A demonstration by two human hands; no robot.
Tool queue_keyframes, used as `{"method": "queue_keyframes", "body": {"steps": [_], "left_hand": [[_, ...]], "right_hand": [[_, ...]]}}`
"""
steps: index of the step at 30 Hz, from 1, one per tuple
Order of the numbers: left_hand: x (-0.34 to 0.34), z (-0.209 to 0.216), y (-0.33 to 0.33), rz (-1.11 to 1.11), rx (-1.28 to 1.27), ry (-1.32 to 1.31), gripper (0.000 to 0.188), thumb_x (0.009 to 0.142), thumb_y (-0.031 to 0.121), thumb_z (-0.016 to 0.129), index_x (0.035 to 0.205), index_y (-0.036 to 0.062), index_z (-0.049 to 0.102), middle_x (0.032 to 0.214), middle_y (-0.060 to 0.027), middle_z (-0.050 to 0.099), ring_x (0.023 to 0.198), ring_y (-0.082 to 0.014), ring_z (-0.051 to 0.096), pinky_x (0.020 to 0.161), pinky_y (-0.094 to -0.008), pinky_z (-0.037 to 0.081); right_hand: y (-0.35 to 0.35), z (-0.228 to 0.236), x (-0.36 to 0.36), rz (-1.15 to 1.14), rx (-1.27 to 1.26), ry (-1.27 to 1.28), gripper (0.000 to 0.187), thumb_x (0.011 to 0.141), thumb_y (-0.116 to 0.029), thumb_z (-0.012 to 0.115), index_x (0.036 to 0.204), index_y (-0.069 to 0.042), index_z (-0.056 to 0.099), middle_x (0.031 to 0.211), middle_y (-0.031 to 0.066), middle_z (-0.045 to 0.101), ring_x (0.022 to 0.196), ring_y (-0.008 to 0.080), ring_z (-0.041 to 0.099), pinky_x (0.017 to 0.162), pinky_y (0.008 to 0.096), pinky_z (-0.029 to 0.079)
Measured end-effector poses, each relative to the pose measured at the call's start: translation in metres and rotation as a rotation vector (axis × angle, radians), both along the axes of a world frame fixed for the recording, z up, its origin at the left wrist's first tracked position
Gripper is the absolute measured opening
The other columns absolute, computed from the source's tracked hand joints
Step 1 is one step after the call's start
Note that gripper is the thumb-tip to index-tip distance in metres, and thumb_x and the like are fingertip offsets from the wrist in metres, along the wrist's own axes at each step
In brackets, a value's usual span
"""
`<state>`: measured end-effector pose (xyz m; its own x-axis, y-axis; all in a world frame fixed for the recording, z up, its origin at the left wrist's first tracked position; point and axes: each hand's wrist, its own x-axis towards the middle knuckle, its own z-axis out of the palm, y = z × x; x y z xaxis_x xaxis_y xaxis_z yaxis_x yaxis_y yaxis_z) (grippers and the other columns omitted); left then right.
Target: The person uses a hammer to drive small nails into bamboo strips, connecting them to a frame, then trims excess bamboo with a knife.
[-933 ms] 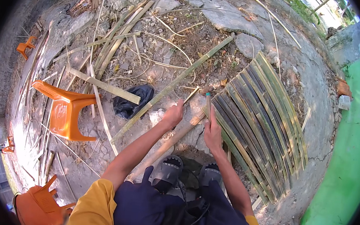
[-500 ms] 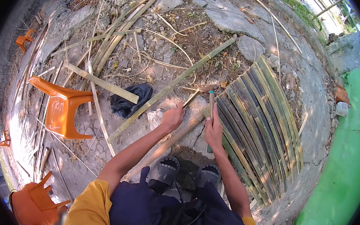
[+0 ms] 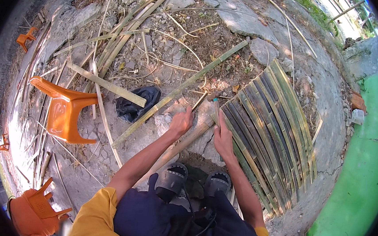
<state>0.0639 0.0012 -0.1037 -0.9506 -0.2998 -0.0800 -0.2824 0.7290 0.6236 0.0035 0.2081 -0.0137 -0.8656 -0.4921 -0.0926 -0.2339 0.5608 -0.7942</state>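
Note:
My left hand is closed round a thin, light-brown stick that slants up and away to the right. Fingers wrapped round its handle, my right hand grips a hammer with a teal band near its small dark head. The head is close to the stick's far end; whether they touch I cannot tell. Below both hands a thick bamboo pole lies slantwise. Its upper end is beside a panel of green and dark bamboo slats, right of my right hand.
A long split bamboo strip crosses the ground ahead, near a black plastic bag. Orange plastic chairs, one close by, stand at the left. Loose bamboo strips lie at the far left. A green painted surface runs along the right.
The hammer head has shifted slightly left, toward the stick's end, and its handle now tilts more to the left. My left hand has barely moved.

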Motion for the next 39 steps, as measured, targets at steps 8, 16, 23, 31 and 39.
{"method": "queue_keyframes", "body": {"steps": [8,16,23,31,39], "left_hand": [[0.001,0.002,0.001,0.009,0.019,-0.059,0.027,0.106,0.029,0.047,0.111,0.0021,0.045,0.073,-0.0318,0.066,0.073,-0.0548,0.064,0.069,-0.0643,0.050],[0.005,-0.013,-0.004,0.011,0.035,-0.076,0.029,0.106,0.031,0.046,0.114,0.0032,0.045,0.076,-0.0329,0.065,0.074,-0.0558,0.064,0.070,-0.0647,0.049],[0.002,-0.013,0.001,0.014,0.033,-0.044,0.028,0.105,0.030,0.047,0.114,0.0035,0.045,0.077,-0.0330,0.066,0.075,-0.0562,0.063,0.070,-0.0647,0.050],[0.004,-0.007,0.000,0.040,0.049,-0.053,0.025,0.105,0.026,0.050,0.114,0.0031,0.045,0.071,-0.0322,0.063,0.070,-0.0558,0.062,0.066,-0.0645,0.048],[0.003,0.009,0.001,0.064,0.076,-0.121,0.026,0.106,0.027,0.048,0.113,0.0027,0.044,0.074,-0.0329,0.065,0.073,-0.0558,0.064,0.068,-0.0647,0.049]], "right_hand": [[-0.013,0.027,-0.021,-0.074,-0.031,-0.184,0.065,0.104,-0.010,0.046,0.165,-0.014,0.025,0.086,0.0124,0.062,0.058,0.0194,0.053,0.060,0.0365,0.049],[-0.011,0.035,-0.018,-0.195,-0.279,-0.786,0.065,0.109,-0.009,0.039,0.168,-0.024,0.016,0.075,-0.0035,0.044,0.054,0.0047,0.034,0.047,0.0222,0.032],[-0.016,0.043,-0.037,-0.255,-0.328,-0.712,0.064,0.110,-0.010,0.039,0.167,-0.025,0.016,0.076,-0.0028,0.044,0.055,0.0054,0.034,0.047,0.0229,0.033],[-0.013,0.063,-0.056,-0.226,-0.415,-0.849,0.065,0.109,-0.010,0.040,0.168,-0.022,0.015,0.075,-0.0021,0.044,0.053,0.0064,0.035,0.046,0.0246,0.033],[-0.010,0.065,-0.051,-0.041,-0.154,-0.884,0.063,0.111,-0.012,0.040,0.167,-0.026,0.017,0.076,-0.0042,0.042,0.058,0.0048,0.032,0.050,0.0225,0.033]]}}
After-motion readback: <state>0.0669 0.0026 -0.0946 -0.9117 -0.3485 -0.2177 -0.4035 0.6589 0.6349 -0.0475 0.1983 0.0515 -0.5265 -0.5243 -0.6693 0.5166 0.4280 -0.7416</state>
